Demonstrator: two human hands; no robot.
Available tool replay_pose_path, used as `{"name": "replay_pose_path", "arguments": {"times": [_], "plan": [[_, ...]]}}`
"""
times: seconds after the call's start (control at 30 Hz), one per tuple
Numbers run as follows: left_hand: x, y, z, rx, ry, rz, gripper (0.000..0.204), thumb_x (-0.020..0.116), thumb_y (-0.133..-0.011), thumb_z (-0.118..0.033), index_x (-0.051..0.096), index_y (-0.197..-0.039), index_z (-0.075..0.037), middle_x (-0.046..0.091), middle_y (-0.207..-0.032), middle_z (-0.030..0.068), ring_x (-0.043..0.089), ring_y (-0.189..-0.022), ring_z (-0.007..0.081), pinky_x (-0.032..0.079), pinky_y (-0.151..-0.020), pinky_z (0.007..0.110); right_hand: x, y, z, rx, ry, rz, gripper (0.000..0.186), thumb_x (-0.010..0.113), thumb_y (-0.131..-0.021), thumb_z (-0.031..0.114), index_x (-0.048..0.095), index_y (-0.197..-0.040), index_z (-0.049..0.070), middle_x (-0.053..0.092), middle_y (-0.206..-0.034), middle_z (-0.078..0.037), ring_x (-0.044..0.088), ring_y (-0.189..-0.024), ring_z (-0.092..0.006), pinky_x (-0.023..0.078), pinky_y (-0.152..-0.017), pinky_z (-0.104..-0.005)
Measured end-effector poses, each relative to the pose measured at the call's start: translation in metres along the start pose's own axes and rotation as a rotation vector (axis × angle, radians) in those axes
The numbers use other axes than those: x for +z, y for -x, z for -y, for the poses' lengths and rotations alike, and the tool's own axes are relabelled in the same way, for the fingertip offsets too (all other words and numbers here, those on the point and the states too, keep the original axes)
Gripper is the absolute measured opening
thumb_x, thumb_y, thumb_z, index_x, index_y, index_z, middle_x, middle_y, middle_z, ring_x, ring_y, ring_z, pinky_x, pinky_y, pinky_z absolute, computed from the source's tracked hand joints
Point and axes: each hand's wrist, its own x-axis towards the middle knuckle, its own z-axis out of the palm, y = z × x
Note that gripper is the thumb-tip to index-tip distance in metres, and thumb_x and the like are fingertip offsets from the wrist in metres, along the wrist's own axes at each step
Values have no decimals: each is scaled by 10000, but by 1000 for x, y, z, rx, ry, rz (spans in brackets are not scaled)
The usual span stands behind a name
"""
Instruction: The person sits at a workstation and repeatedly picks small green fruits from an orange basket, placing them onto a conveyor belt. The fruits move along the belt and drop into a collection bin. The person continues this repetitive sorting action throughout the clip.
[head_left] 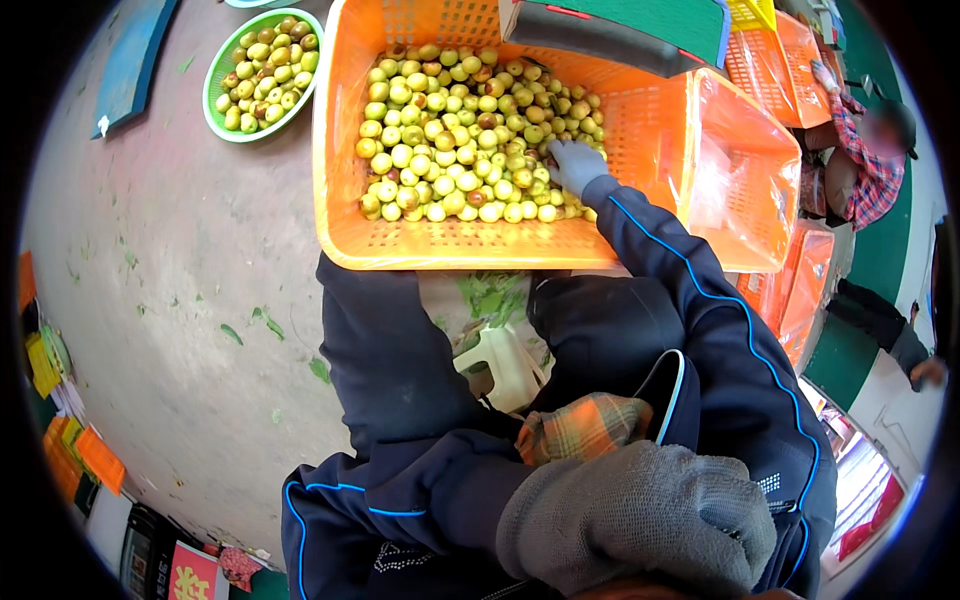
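A large orange plastic crate (450, 250) in front of my knees holds many green-yellow jujubes (440, 140), some with brown patches. My right hand (578, 166), in a grey glove, reaches over its right side and touches the jujubes. Its fingers look apart and bent downward, with the tips partly hidden among the fruit. My left hand (650, 510), in a grey knitted glove, is raised close to my chest with the fingers curled closed. Whatever it holds, if anything, is hidden.
A green basin (213, 95) of jujubes stands left of the crate. A green-topped box (620, 30) sits over its far edge. Plastic-lined orange crates (745, 170) are at right, near a person in a plaid shirt (875, 185). A pale plastic stool (505, 365) shows between my legs.
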Motion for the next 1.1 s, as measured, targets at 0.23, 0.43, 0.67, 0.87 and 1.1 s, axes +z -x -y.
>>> {"name": "replay_pose_path", "arguments": {"times": [0.23,0.43,0.67,0.87,1.1], "plan": [[-9,2,7,26,-103,46,576,507,-961,-426,614,-1077,128,621,-973,250,640,-731,373,512,-613,432,12,26,-34,342,-309,34,419,564,-838,445,621,-1072,103,694,-944,-172,650,-908,-369,501,-796,-479],[-9,1,6,-92,91,38,574,496,-964,-434,618,-1034,122,615,-939,234,638,-707,362,510,-587,405,-20,-5,-29,160,-315,-301,374,576,-883,371,633,-1164,131,588,-1234,-151,597,-1055,-352,492,-853,-478],[-12,-8,-30,-229,-397,-32,310,587,-898,-259,631,-1064,0,614,-981,150,619,-840,327,496,-706,402,-17,-84,-31,219,-83,-248,327,560,-893,283,631,-1196,185,636,-1196,-101,612,-1102,-320,508,-870,-443],[-21,-8,-7,-34,-206,23,581,482,-967,-438,624,-1027,123,615,-947,243,641,-729,372,516,-609,419,-8,-60,-56,418,-1026,-188,257,599,-894,213,658,-1084,50,692,-903,-123,681,-714,-214,541,-635,-341],[-7,-2,0,-111,25,26,610,470,-958,-461,622,-1031,125,617,-952,243,641,-742,385,519,-618,422,-83,91,-56,250,-1488,-56,221,581,-930,179,633,-1053,3,657,-793,-48,604,-600,-99,479,-516,-228]]}}
